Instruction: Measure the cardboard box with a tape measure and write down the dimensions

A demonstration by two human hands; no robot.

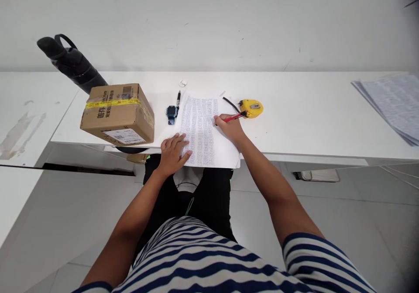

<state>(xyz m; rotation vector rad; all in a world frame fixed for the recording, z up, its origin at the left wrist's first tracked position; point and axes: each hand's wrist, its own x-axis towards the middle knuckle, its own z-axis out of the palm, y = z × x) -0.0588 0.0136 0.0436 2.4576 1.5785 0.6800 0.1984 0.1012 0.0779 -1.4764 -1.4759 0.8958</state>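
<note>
Right hand with fingers closed around a red pen over the printed sheet, left hand flat with fingers spread on the sheet's left edge, smartwatch left of the sheet, yellow tape measure to its right.

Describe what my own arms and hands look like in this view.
The left hand and right hand are ungloved, with no ring, watch or band visible. Both forearms are uncovered, with no cables. The right sleeve is short, pale with navy stripes, ending above the elbow; only the navy-and-pale edge of the left sleeve shows.
</note>
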